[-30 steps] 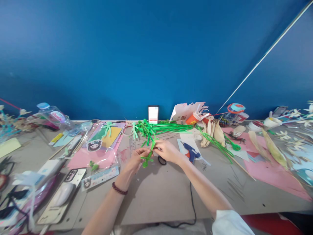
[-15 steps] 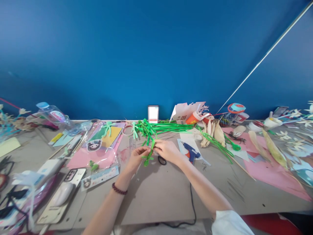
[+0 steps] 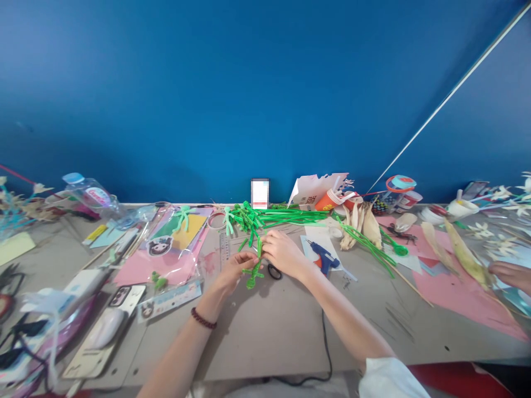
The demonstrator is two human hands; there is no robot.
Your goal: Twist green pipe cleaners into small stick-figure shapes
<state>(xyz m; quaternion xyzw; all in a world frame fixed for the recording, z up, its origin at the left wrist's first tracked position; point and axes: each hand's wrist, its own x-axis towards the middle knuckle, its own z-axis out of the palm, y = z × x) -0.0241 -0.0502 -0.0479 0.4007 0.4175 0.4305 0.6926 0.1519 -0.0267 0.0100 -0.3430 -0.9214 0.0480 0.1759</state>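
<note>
Both hands meet over the middle of the grey table. My left hand pinches the lower part of a green pipe-cleaner figure, and my right hand grips its upper end with closed fingers. A dark beaded bracelet sits on my left wrist. Just behind the hands lies a pile of green pipe cleaners. A black ring-shaped thing rests on the table under my right hand.
A blue glue gun lies right of my hands, its black cord running to the front edge. Pink paper and packets lie left, a ruler nearby. Dried husks and cups sit behind. Another person's hand shows at far right.
My hands have turned the green figure slightly and shifted it a little toward me. Another person's hand has come into view at the far right edge.
</note>
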